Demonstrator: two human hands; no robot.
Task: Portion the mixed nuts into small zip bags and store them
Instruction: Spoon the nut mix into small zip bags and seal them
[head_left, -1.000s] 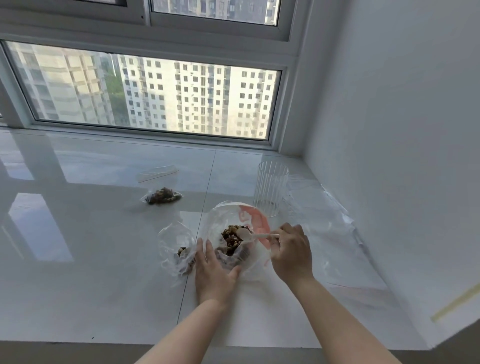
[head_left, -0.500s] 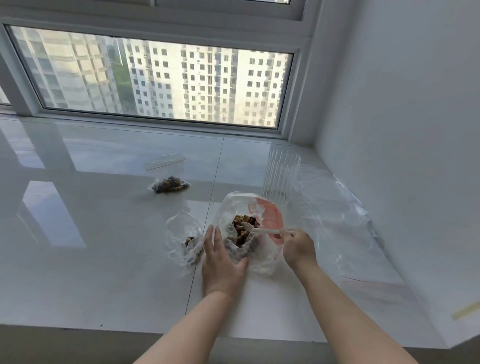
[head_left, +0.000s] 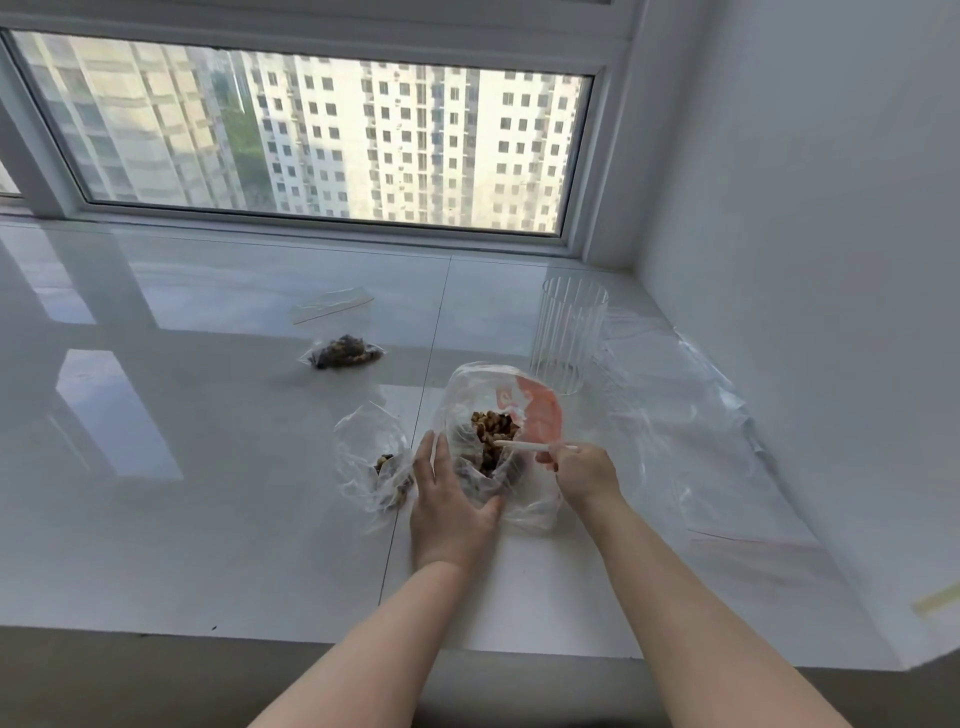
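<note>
a white spoon (head_left: 530, 446) is pinched by the right hand (head_left: 584, 470) over the nuts (head_left: 493, 431). the large bag (head_left: 470, 395) is steadied by the left hand (head_left: 449, 499), fingers spread.

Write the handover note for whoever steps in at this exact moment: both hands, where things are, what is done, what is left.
Left hand: steadies the big nut bag, open on the sill.
Right hand: holds a white spoon, tip in the nuts.
Small bag, left of it: open, few nuts.
Far bag: filled; seal state unclear.
Clear cup: behind the big bag.
Left: fill the small bag, zip, store.
</note>
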